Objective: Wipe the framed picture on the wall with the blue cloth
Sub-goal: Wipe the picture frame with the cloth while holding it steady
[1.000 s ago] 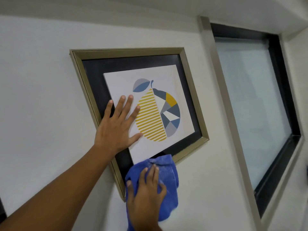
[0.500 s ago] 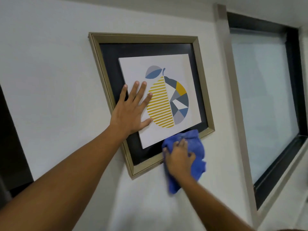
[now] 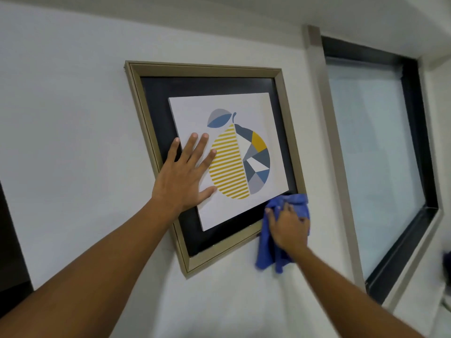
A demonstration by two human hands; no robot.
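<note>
The framed picture hangs on the white wall: a gold frame, a black mat and a white print of a striped yellow and blue fruit. My left hand lies flat on the print's lower left part, fingers spread. My right hand presses the blue cloth against the frame's lower right corner. The cloth bunches above my fingers and hangs below my wrist onto the wall. The corner itself is hidden under the cloth.
A window with a dark inner frame and a beige surround stands right of the picture. A dark opening shows at the left edge. White wall surrounds the picture.
My right hand has slid the cloth to the right along the bottom edge of the frame, from near the lower left corner to the lower right corner. The left hand has stayed flat on the print.
</note>
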